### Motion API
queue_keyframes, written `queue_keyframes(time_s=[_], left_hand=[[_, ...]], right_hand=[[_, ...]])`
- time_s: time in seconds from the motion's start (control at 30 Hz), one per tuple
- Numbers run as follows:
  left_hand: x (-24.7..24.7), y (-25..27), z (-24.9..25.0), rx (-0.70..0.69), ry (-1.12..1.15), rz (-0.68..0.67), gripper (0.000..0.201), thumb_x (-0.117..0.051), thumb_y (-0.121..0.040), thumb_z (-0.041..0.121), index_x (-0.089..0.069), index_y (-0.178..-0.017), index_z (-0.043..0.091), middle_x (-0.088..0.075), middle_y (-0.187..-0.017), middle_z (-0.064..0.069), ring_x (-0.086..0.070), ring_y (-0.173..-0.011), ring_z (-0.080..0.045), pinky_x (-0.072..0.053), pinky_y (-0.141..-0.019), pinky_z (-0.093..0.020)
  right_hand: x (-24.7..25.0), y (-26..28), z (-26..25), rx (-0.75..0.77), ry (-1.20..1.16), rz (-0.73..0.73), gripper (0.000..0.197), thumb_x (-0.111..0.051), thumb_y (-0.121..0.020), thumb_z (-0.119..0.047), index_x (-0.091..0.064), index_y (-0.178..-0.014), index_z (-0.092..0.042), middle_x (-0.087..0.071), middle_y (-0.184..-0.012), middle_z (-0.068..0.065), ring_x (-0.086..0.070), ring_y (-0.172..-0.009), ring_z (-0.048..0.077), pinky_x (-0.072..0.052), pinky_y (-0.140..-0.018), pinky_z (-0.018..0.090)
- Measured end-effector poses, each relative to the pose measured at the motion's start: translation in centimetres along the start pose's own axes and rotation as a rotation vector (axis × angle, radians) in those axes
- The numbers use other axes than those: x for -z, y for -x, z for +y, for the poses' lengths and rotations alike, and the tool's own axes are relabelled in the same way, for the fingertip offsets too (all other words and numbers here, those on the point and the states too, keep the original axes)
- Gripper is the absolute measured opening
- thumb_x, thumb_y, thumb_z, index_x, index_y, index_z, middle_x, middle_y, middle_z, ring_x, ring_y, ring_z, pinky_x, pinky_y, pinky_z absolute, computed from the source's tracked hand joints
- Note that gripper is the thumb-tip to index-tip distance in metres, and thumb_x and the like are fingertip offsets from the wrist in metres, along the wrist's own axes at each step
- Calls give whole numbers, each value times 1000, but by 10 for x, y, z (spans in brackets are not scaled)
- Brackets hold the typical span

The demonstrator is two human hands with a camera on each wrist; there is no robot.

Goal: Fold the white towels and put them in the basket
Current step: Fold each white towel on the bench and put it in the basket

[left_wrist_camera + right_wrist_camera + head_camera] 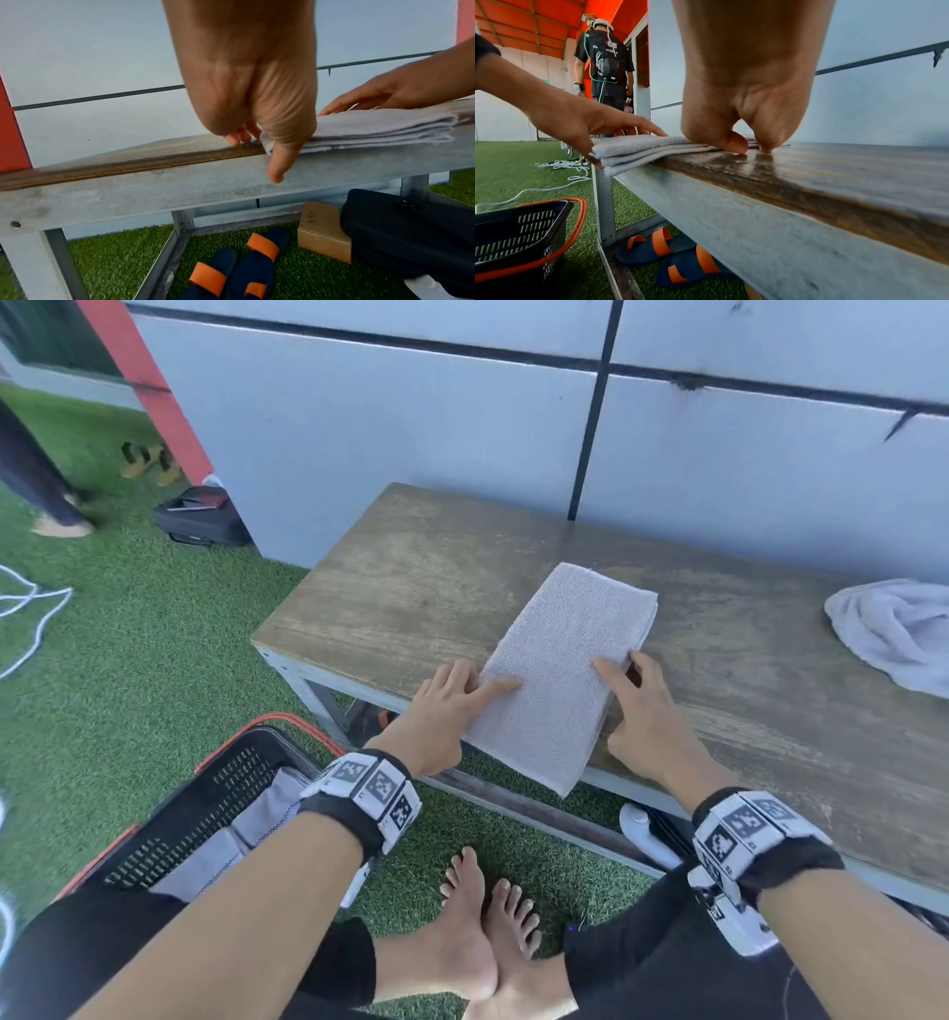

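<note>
A folded white towel point(560, 670) point(380, 127) point(639, 148) lies on the wooden bench point(411, 588), its near end hanging over the front edge. My left hand point(477, 693) point(280, 130) point(585, 123) holds its left edge, index finger on top and thumb down at the overhanging corner. My right hand point(631, 701) point(744, 121) point(385, 95) pinches the right edge, one finger on top and the thumb tip at the bench surface. A crumpled white towel point(893, 629) sits far right. The black basket point(205, 793) point(526, 223) with an orange rim stands on the grass at my left, holding folded towels point(257, 819).
A grey panel wall backs the bench. Under it lie blue-orange sandals point(231, 270) point(670, 249), a cardboard box point(321, 233) and a black bag point(411, 233). A black case point(200, 516) and white rope point(31, 608) lie on the grass. Another person point(605, 60) stands beyond.
</note>
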State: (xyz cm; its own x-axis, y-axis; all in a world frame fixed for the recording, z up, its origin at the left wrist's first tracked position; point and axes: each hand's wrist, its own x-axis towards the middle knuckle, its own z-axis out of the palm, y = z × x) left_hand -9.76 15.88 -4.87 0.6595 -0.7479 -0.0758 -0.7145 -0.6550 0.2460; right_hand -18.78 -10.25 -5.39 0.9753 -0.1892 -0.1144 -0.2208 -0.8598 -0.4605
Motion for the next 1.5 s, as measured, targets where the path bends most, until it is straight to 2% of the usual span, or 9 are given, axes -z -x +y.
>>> queue_keyframes(time_s=[0.2,0.37,0.5,0.63,0.73,0.83,0.93,1.17,1.5], left_hand=[[4,-10,1,68,320,-5,70,-62,-83,2,-48,-140,40,-35,-109,-2,-35,-104,-20,-35,-98,-35],[17,-17,9,61,512,104,20,-71,-88,22,-74,-107,16,-47,-112,-5,-42,-114,-18,-43,-99,-40],[22,-23,22,38,587,240,33,-65,-87,45,-74,-94,14,-54,-117,3,-49,-118,-11,-43,-99,-34],[34,-21,38,90,698,305,36,-61,-93,44,-69,-87,9,-61,-72,4,-51,-59,-8,-41,-55,-27],[43,-11,44,88,864,276,28,-72,-88,40,-66,-87,13,-54,-62,6,-44,-50,-9,-35,-48,-23],[36,-3,42,53,787,68,21,-85,-76,30,-70,-88,23,-69,-71,8,-61,-60,-8,-48,-55,-23],[24,-1,37,132,764,78,41,-76,-85,33,-57,-70,0,-50,-54,-3,-41,-47,-16,-32,-47,-26],[27,-18,42,241,834,168,48,-59,-95,45,-44,-69,8,-42,-59,-2,-37,-50,-15,-26,-44,-20],[6,-81,58,390,515,310,42,-43,-101,48,-35,-68,23,-48,-64,3,-46,-57,-19,-37,-54,-32]], right_hand=[[0,18,1,12,-147,-92,84,-59,-82,-13,-24,-154,-36,7,-164,-2,-7,-152,27,-30,-117,47],[5,30,0,87,-78,-160,95,-66,-76,-41,-14,-155,-41,20,-162,-2,2,-153,28,-26,-119,49],[8,34,-6,111,54,-229,111,-82,-70,-51,-8,-152,-51,32,-156,-10,-1,-152,32,-28,-117,55],[13,32,-15,149,-255,14,54,-73,-84,-41,-53,-134,-42,-16,-157,-3,-26,-144,26,-34,-114,50],[26,33,-22,152,-360,116,20,-60,-97,-31,-70,-112,-23,-67,-105,3,-59,-83,7,-47,-75,29],[32,39,-23,97,-502,47,14,-56,-100,-34,-68,-106,-34,-54,-60,1,-39,-50,8,-31,-51,22],[31,41,-23,84,-530,20,13,-57,-99,-36,-68,-95,-39,-41,-53,-13,-34,-47,4,-28,-49,17],[23,30,-17,-26,-537,70,28,-58,-98,-40,-62,-79,-19,-70,-83,6,-66,-73,22,-43,-59,28],[10,-3,-10,-233,-507,247,29,-51,-101,-40,-57,-83,-17,-64,-79,-2,-60,-68,14,-37,-53,27]])
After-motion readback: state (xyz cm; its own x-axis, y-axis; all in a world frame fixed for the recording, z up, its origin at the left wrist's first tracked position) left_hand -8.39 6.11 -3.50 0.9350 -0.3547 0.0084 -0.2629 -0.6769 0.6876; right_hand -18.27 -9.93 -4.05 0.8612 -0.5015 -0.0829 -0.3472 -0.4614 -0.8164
